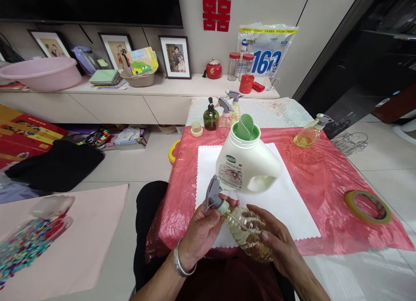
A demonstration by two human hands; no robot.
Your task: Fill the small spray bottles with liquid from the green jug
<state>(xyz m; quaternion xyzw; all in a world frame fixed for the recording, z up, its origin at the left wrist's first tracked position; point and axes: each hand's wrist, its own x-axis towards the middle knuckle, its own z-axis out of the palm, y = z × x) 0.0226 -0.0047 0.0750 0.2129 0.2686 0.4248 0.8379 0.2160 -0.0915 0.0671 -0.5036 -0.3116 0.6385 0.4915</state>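
A clear yellowish spray bottle (pixel 245 227) lies tilted across both my hands, its grey trigger head (pixel 214 194) toward the upper left. My left hand (pixel 206 225) is closed around the neck, just below the trigger. Around the lower body my right hand (pixel 279 238) is wrapped, thumb on top. Just beyond stands a large cream detergent jug (pixel 243 162), uncapped, with a green spout (pixel 245 127) in its mouth. It rests on a white cloth (pixel 292 205) with a scalloped edge. A cream cap (pixel 196 129) sits at the table's far left corner.
Behind the jug stand a green pump bottle (pixel 211 116), a pink spray bottle (pixel 224 121) and another spray bottle (pixel 235 106). On the right are a spray bottle with yellow liquid (pixel 307 137) and a tape roll (pixel 351 202). Red plastic (pixel 175 192) covers the table.
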